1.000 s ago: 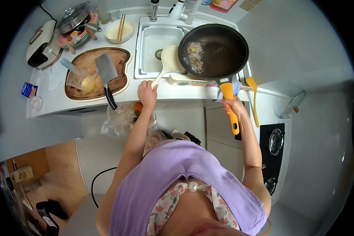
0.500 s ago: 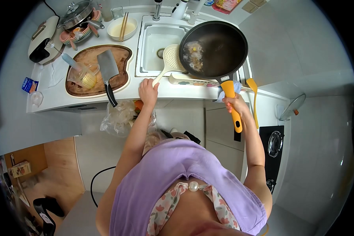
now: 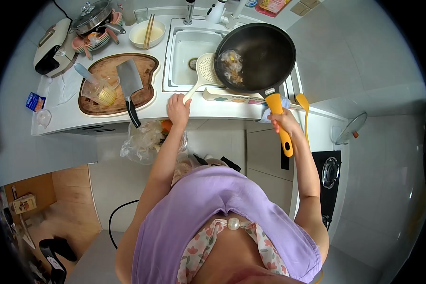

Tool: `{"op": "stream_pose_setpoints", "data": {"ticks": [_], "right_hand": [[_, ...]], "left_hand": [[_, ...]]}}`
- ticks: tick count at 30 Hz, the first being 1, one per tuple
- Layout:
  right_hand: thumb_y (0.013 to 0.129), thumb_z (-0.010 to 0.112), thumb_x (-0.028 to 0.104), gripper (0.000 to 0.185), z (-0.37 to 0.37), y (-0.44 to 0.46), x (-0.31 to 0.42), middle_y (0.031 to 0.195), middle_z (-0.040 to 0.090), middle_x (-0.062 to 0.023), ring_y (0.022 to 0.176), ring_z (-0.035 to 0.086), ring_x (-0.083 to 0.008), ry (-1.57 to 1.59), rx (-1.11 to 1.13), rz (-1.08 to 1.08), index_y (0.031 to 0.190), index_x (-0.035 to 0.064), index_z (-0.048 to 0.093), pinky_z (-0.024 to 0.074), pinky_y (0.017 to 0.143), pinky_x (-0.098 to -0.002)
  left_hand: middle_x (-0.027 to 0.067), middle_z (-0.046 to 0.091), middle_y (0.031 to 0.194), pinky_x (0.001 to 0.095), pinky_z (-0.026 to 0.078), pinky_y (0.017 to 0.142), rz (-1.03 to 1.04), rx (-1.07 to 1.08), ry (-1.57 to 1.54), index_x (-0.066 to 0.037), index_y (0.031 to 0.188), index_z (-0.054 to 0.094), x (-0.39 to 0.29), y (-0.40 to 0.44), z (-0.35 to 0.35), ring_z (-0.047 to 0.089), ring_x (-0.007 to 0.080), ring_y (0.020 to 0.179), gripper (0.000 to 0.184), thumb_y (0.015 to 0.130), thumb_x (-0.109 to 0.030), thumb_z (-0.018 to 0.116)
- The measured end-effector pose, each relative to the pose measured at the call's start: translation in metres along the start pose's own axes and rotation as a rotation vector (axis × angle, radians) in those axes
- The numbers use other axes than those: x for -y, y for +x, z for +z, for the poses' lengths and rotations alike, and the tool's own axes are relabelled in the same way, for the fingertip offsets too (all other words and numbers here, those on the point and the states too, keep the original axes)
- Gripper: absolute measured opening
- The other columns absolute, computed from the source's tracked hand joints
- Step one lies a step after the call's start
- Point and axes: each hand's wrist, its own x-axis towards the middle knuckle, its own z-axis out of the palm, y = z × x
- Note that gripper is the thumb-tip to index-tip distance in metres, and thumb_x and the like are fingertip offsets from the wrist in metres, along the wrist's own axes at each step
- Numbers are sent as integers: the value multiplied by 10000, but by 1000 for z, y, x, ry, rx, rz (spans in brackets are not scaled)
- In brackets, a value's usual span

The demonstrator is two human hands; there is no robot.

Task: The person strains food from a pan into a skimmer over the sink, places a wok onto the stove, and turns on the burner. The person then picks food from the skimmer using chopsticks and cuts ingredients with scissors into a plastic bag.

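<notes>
My right hand is wrapped round the yellow handle of a black frying pan. The pan is held over the right part of the sink, with some liquid and pale bits of food gathered at its left side. At the counter's front edge, my left hand is closed on the handle end of a cream skimmer. The skimmer's perforated head lies over the sink, beside the pan's left rim, which hides a little of it.
To the left, a wooden cutting board bears a cleaver and a plastic cup. A bowl with chopsticks stands behind. On the right are a yellow spatula, a glass lid and a gas stove.
The pan has shifted slightly left and turned a little, its handle end swinging right. The food inside has slid slightly. My left hand and the skimmer look unmoved.
</notes>
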Motion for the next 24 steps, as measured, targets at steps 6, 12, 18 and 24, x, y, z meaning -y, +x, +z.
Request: {"op": "stream_pose_setpoints", "data": {"ticks": [6, 12, 18, 24], "right_hand": [[752, 566, 55, 114, 1, -1, 5, 564, 469, -4, 393, 430, -79, 4, 2, 3, 825, 0, 498, 365, 362, -210], [753, 568, 59, 119, 1, 0, 7, 565, 473, -3, 398, 433, -75, 2, -1, -4, 830, 0, 499, 368, 365, -207], [748, 574, 71, 147, 3, -4, 16, 559, 475, -2, 389, 441, -77, -60, -13, -11, 844, -22, 515, 377, 366, -206], [736, 569, 59, 170, 4, -5, 25, 563, 487, -4, 390, 451, -75, -109, -38, 0, 864, -48, 534, 390, 371, -204]], "left_hand": [[68, 514, 869, 390, 398, 730, 1, -3, -9, -80, 879, 569, 1, 1, 1, 499, 277, 866, 258, 719, -249, 682], [68, 512, 863, 388, 397, 730, 0, -2, -5, -81, 876, 570, 2, 2, 2, 499, 277, 862, 255, 719, -247, 682], [65, 511, 858, 392, 395, 724, 3, -4, -3, -86, 877, 570, 0, 4, 1, 499, 277, 857, 251, 725, -254, 677], [63, 511, 855, 393, 396, 721, 11, -25, -13, -89, 869, 568, 0, 5, 0, 501, 276, 858, 243, 726, -252, 676]]}}
